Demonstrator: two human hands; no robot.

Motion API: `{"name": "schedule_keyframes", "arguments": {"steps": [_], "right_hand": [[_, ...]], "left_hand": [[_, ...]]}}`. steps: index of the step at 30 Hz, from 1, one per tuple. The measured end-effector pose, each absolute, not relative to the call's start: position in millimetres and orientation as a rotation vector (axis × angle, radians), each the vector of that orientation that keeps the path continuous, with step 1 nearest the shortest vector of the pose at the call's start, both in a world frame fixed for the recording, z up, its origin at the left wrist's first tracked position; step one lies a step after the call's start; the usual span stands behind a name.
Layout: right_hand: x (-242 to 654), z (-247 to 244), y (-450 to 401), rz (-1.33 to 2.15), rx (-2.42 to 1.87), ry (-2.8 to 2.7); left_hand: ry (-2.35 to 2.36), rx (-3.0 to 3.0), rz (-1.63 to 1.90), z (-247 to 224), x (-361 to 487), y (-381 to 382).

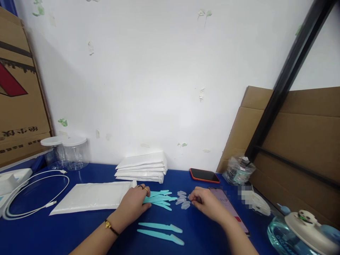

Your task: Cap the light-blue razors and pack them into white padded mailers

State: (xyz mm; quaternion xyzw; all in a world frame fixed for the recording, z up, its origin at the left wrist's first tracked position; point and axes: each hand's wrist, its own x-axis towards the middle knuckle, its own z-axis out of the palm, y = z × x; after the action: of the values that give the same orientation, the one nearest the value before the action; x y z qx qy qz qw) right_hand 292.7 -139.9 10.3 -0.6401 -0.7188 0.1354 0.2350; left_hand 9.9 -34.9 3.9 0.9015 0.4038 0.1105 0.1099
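Here, left hand (134, 205) pins slim teal razors (159, 199), fanned, flat.

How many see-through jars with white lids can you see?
2. Both jars stand at the back left of the blue table against the wall: one jar on the left, the other jar right beside it. More may be hidden outside the picture.

Both hands rest low, left hand (135, 203) curled, right hand (205, 203) pinching.
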Motion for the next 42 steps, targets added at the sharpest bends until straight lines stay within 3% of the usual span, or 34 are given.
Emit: {"name": "schedule_keyframes", "arguments": {"steps": [7, 15, 22, 28, 34, 42], "right_hand": [[277, -8, -134, 0.453, -1.747, -2.043], [274, -15, -134, 0.445, -1.745, -2.055], [277, -18, -133, 0.794, -1.695, -1.962], [282, -15, -135, 0.749, -1.695, -1.988], [277, -14, -135, 1.014, -1.624, -1.840], [267, -14, -132, 0.999, -1.540, -1.854]], "left_hand": [[1.243, 2.691, 0.230, 2, 8, -31], [1.118, 2.618, 0.392, 9, 11, -37], [0.979, 2.485, 0.315, 12, 14, -46], [0.940, 2.508, 0.266, 12, 15, -47], [0.922, 2.558, 0.241, 2, 18, -50], [0.936, 2.563, 0.218, 1, 19, -48]]}}
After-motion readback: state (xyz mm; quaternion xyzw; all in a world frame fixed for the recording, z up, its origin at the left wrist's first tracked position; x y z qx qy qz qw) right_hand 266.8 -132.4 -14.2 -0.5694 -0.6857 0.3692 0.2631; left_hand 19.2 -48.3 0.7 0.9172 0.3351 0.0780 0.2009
